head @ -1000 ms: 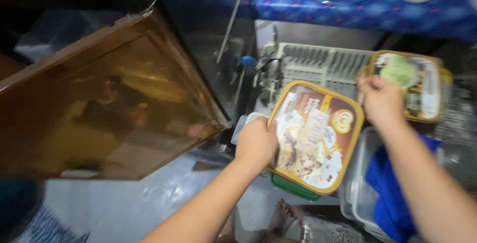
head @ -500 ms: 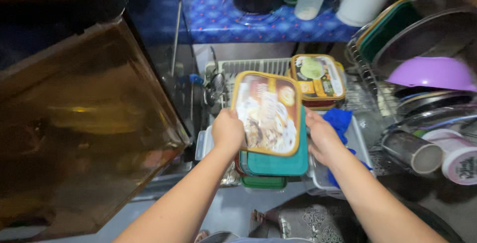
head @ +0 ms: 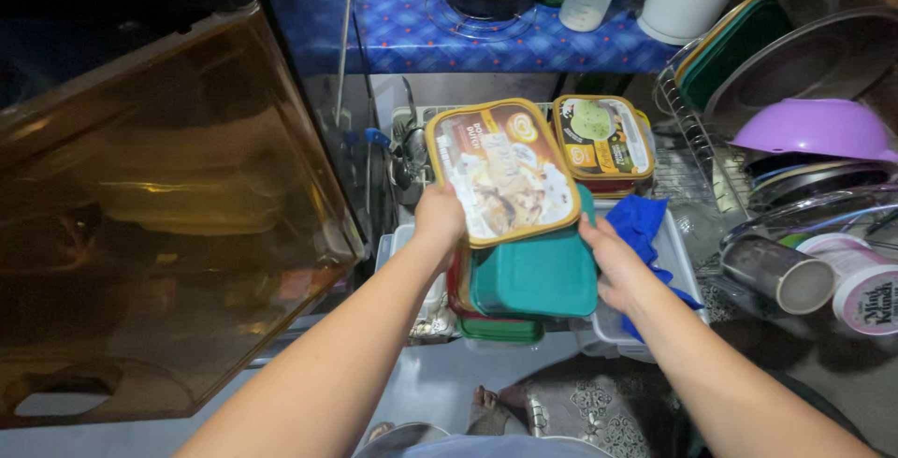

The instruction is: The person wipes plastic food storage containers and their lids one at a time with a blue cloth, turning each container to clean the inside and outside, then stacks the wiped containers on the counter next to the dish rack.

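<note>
Middle of the frame: a brown tub lid [head: 503, 170] with a yellow rim, lying tilted on top of a teal lid [head: 535, 276] and a small stack of boxes. Pinched at its lower left corner by the left hand [head: 440, 219]. Right hand [head: 613, 266] pressed against the right side of the teal lid, fingers curled round the edge. Probably light, thin and bendy plastic, a bit slippery; best held by the rims on both sides. Just behind, upper middle: another tub [head: 603, 140] with a green picture. Blue cloth [head: 645, 224] in a clear box to the right. Far right: dish rack [head: 687, 130] with a purple bowl [head: 809, 129]. Left side: big brown cover [head: 168, 205], close by and in the way of the left arm.
</note>
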